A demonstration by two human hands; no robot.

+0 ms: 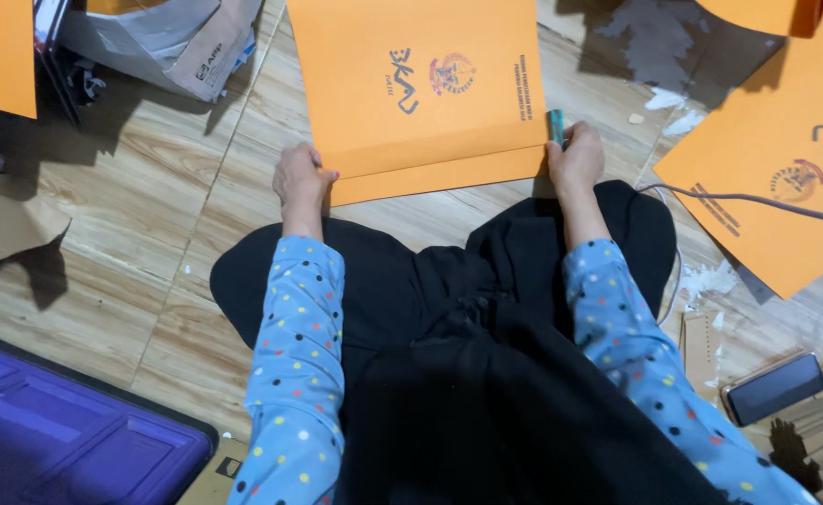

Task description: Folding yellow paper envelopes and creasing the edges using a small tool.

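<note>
- Orange envelope (421, 84) lies flat on the wooden floor (140, 187), just in front of the seated person's knees, its near edge folded up into a narrow flap.
- Left hand (301, 178) presses on the near left corner of that flap, its fingers curled onto the paper; it grips nothing else.
- Right hand (576, 154) rests at the near right corner, fingers closed around a small teal stick-shaped item (557, 126), possibly a glue stick.
- Judged from how things lie, the bottom flap is already folded over and is being pressed down; whether it is stuck cannot be told.
- More orange sheets (776, 159) lie to the right and at the upper left, seemingly awaiting the same handling or already finished; I cannot tell which.
- A phone (774, 387) and a thin cable (757, 198) lie on the right, and a purple tray (65, 430) at lower left.
- The envelope's far edge is cut off by the frame, and the teal item is mostly hidden in the hand.
</note>
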